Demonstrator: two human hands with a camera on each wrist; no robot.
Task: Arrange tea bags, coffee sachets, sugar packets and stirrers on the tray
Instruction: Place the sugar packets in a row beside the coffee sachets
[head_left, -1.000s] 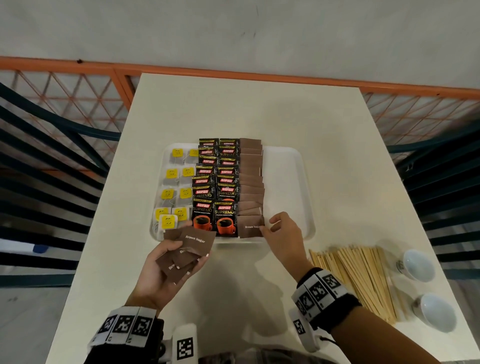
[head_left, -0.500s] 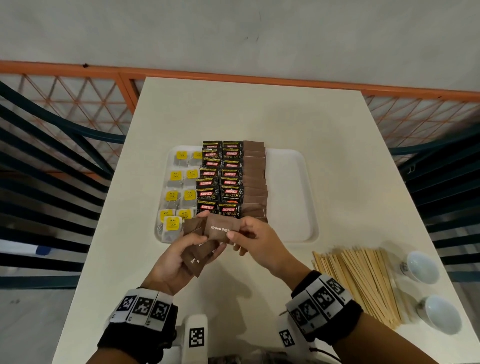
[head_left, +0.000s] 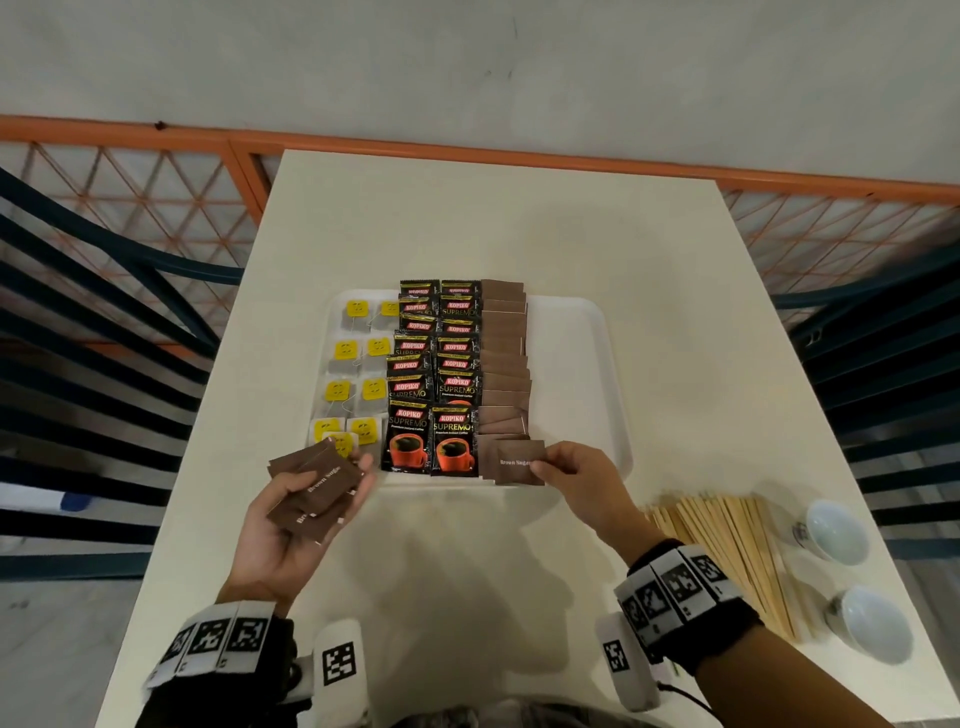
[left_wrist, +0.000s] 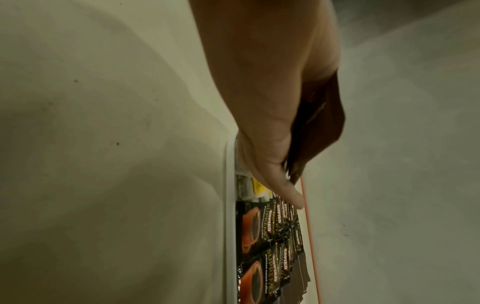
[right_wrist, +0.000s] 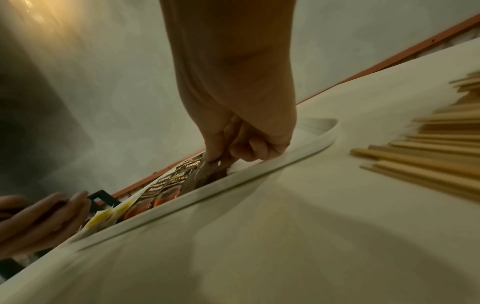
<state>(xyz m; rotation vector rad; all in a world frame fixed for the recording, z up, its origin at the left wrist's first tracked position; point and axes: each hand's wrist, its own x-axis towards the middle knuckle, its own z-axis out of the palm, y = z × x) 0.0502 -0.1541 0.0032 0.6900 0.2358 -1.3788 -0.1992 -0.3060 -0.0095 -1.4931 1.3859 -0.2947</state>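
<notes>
A white tray (head_left: 582, 364) holds yellow-tagged tea bags (head_left: 358, 387), two columns of black Kopiko coffee sachets (head_left: 434, 384) and a column of brown sugar packets (head_left: 504, 364). My right hand (head_left: 576, 480) pinches one brown sugar packet (head_left: 517, 462) over the near end of that column. My left hand (head_left: 291, 525) lies palm up near the tray's front left corner and holds a fan of brown sugar packets (head_left: 314, 488). In the right wrist view the right hand (right_wrist: 221, 162) pinches the packet at the tray rim (right_wrist: 233, 181). Wooden stirrers (head_left: 727, 551) lie on the table, right of the tray.
Two white cups (head_left: 836, 532) sit upside down at the table's right edge beyond the stirrers. The tray's right third shows bare white. An orange mesh railing (head_left: 156, 218) and dark bars surround the cream table (head_left: 493, 223).
The right hand took a sugar packet from the left hand's fan and carried it right to the near end of the sugar column. The left hand drew back left.
</notes>
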